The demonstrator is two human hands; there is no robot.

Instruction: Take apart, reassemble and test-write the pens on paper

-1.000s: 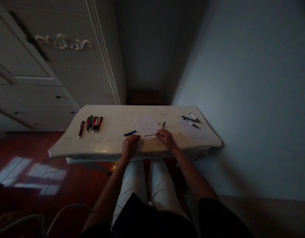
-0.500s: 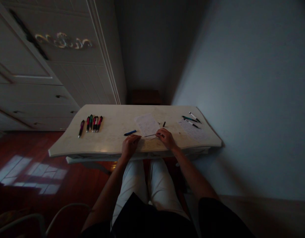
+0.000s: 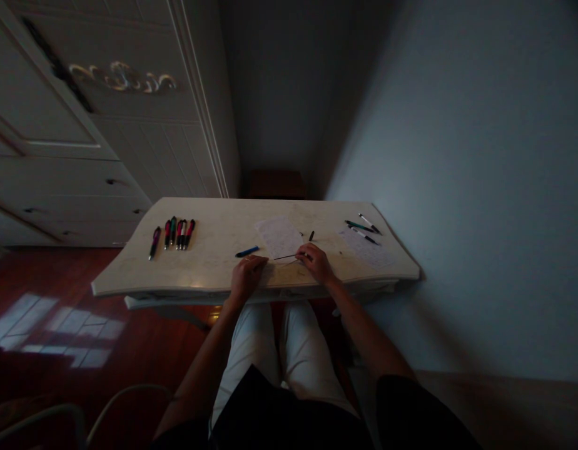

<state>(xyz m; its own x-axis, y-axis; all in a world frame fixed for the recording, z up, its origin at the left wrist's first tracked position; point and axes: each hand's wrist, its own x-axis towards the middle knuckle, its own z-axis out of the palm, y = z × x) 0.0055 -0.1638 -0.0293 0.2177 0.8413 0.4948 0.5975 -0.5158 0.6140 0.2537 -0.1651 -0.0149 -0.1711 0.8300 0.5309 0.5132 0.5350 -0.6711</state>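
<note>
Between my hands, at the front of the table, runs a thin dark pen refill [image 3: 285, 257]. The fingers of my right hand [image 3: 316, 261] are pinched on its right end. My left hand [image 3: 246, 275] is closed too, its fingertips at the pale left tip of the refill. A blue pen barrel [image 3: 247, 251] lies just beyond my left hand. Past my right hand are a short black pen part [image 3: 311, 235] and a tiny dark piece, too small to name. A sheet of paper with writing [image 3: 277, 234] lies flat behind the refill.
Several pens [image 3: 179, 234] lie side by side on the left of the white table [image 3: 218, 219]. At the right, pens [image 3: 362, 234] rest on and near a second written sheet [image 3: 376, 253]. A wall [image 3: 481, 187] borders the right; a white cabinet [image 3: 176, 150] stands at the left.
Both hands hold nearly the same pose, with the refill still between them. The view has shifted very slightly; nothing on the table has visibly moved.
</note>
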